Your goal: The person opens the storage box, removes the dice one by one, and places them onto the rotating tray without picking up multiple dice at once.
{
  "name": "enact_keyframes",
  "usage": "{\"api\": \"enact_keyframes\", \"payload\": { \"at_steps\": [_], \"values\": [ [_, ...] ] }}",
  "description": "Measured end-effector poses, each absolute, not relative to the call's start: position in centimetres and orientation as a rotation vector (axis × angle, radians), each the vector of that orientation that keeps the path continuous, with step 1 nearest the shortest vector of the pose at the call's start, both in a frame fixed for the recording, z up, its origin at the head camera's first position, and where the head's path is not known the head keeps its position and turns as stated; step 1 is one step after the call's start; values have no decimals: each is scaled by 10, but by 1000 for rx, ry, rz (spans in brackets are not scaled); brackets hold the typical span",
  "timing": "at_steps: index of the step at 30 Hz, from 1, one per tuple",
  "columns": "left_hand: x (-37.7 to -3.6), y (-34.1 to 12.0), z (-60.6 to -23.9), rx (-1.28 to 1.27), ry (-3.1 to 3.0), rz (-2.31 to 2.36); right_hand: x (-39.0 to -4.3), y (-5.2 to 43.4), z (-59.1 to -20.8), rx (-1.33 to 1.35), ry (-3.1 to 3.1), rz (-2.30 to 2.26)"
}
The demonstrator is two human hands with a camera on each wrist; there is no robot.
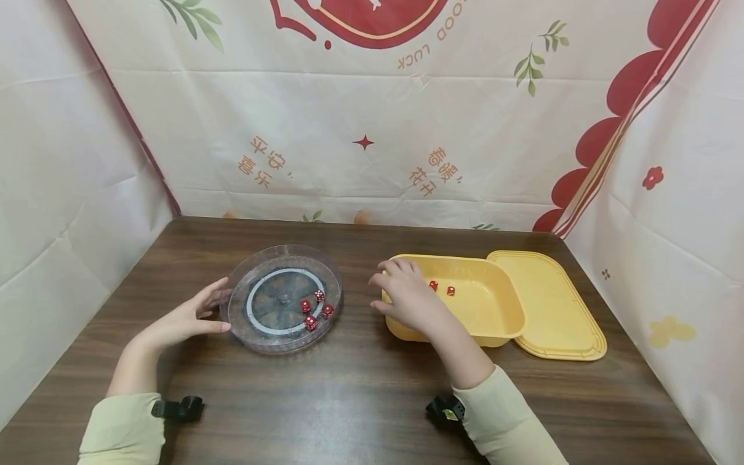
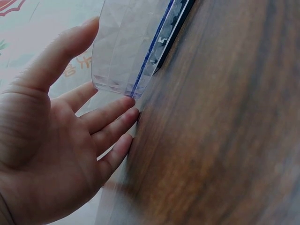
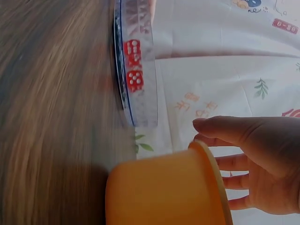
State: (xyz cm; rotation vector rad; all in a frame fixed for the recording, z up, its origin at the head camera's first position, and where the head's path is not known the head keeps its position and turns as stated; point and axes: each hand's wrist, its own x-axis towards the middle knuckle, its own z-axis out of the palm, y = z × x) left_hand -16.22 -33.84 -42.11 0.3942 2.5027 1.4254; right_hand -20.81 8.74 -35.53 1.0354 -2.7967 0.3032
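Observation:
A clear round tray (image 1: 285,349) with a dark base and a pale ring stands on the left of the table, holding several red dice (image 1: 310,322) near its right side. At its left edge is my left hand (image 1: 185,318), thumb and fingers spread, with fingertips (image 2: 125,101) right at the clear wall. My right hand (image 1: 409,294) is over the left end of a yellow box (image 1: 494,303), nothing in its grasp. Its loosely bent fingers overlap the rim, seen too in the right wrist view. Two red dice (image 1: 450,291) lie inside the box.
A yellow lid (image 1: 560,310) lies flat to the right of the box, partly under it. Brown wooden tabletop (image 1: 314,400) runs between the tray and the box. Printed white cloth (image 1: 349,110) hangs behind and at both sides.

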Motion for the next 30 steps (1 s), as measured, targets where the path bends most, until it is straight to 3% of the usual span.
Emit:
{"api": "enact_keyframes", "payload": {
  "at_steps": [30],
  "values": [
    [-162, -339, -421, 399, 2511, 1414, -229, 146, -365, 831, -2842, 380]
  ]
}}
